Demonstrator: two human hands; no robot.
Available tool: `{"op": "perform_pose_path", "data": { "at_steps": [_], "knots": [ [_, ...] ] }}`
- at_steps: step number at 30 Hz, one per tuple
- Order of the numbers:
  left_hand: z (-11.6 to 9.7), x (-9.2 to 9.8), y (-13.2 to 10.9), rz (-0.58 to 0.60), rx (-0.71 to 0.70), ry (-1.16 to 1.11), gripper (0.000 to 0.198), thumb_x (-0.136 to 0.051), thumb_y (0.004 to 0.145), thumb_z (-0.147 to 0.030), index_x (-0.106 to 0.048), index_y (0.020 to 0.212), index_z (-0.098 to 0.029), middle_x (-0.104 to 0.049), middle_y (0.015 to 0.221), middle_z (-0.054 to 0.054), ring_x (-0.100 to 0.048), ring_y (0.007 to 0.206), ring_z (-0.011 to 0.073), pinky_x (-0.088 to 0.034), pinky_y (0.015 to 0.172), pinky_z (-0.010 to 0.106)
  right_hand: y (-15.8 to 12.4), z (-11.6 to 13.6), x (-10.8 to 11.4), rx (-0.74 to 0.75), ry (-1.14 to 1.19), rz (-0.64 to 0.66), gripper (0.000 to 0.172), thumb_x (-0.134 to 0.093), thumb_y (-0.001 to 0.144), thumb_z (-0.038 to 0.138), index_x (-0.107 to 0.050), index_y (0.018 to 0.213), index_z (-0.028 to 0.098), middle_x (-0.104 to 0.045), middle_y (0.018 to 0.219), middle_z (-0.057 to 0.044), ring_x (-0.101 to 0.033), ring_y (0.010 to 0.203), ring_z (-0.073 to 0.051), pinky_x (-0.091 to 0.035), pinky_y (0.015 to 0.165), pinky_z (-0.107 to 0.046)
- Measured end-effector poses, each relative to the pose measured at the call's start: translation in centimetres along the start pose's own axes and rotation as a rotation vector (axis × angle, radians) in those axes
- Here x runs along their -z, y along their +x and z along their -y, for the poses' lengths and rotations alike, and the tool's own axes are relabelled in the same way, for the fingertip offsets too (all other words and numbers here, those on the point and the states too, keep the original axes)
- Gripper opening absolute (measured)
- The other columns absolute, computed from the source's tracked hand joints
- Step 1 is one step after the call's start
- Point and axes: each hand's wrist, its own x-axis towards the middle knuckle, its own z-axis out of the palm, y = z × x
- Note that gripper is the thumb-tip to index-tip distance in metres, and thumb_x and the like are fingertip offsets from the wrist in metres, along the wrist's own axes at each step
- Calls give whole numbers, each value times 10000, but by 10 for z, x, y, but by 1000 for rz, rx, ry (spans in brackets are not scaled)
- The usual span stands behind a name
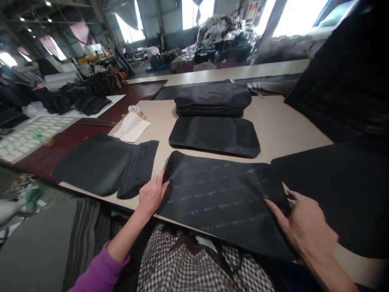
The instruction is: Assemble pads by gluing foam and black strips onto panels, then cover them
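A black sheet with rows of faint pale print lies on the table in front of me, its corners rounded on the left. My left hand is closed on its left edge, thumb on top and fingers partly hidden. At the right end, my right hand grips the dark material between thumb and fingers, and a crease runs near the thumb. A small pale tip shows at the fingers; I cannot tell what it is. Just beyond the printed sheet lie a flat black piece and a stack of black pieces.
More black pieces lie fanned at the left. A white cloth rests behind them on the beige board. Large black sheets cover the right side, with a tall dark pile behind. The table edge runs close to my apron.
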Motion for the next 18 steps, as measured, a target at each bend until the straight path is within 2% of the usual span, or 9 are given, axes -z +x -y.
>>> {"op": "perform_pose_path", "data": {
  "at_steps": [2,3,5,8,10,13,16,18],
  "knots": [
    [0,0,2,-77,-21,-17,523,-417,1044,-411,-432,1503,-161,-649,1312,174,-648,1131,279,-491,895,377,0,2,0,122,49,-126,691,-434,1014,573,-349,1529,120,-432,1486,-241,-456,1329,-444,-461,1022,-602],
    [1,0,3,-98,-44,-35,508,-430,1040,-381,-436,1508,-184,-601,1400,173,-598,1235,303,-463,973,417,0,0,-3,207,71,-151,641,-444,1029,487,-318,1560,151,-358,1555,-213,-390,1389,-435,-394,1095,-616],
    [2,0,6,-91,-113,-92,455,-425,1038,-320,-485,1484,-250,-516,1517,126,-480,1390,317,-393,1074,476,3,-7,-11,397,112,-106,544,-418,1029,299,-337,1563,231,-327,1599,-134,-368,1418,-399,-356,1137,-606],
    [5,-5,10,-24,-177,-166,398,-404,1044,-313,-576,1402,-283,-535,1509,90,-440,1436,302,-348,1107,515,6,-23,-27,575,170,4,617,-362,926,88,-417,1513,269,-453,1530,-78,-455,1369,-338,-422,1102,-567],
    [8,-11,10,-1,-166,-198,391,-404,1047,-355,-595,1375,-261,-569,1476,103,-485,1402,291,-329,1118,524,7,-31,-33,570,189,47,705,-359,832,18,-442,1494,245,-477,1510,-81,-475,1358,-312,-443,1092,-549],
    [12,-19,8,2,-134,-261,403,-392,1044,-388,-587,1368,-248,-578,1467,107,-539,1353,272,-291,1145,530,4,-30,-31,502,206,88,749,-339,769,-32,-476,1465,208,-438,1538,-92,-428,1399,-287,-431,1118,-535],
    [22,-26,6,1,-80,-360,428,-352,1030,-420,-597,1347,-271,-602,1444,93,-552,1339,278,-275,1163,549,0,-20,-22,426,223,86,694,-314,815,-37,-497,1445,188,-424,1544,-113,-392,1425,-276,-423,1130,-531],
    [32,-30,8,29,-30,-438,470,-300,1023,-456,-589,1356,-291,-625,1418,75,-561,1328,278,-315,1158,547,0,-14,-16,388,235,79,630,-307,878,-7,-502,1443,194,-446,1530,-118,-408,1416,-273,-429,1122,-535]
  ]
}}
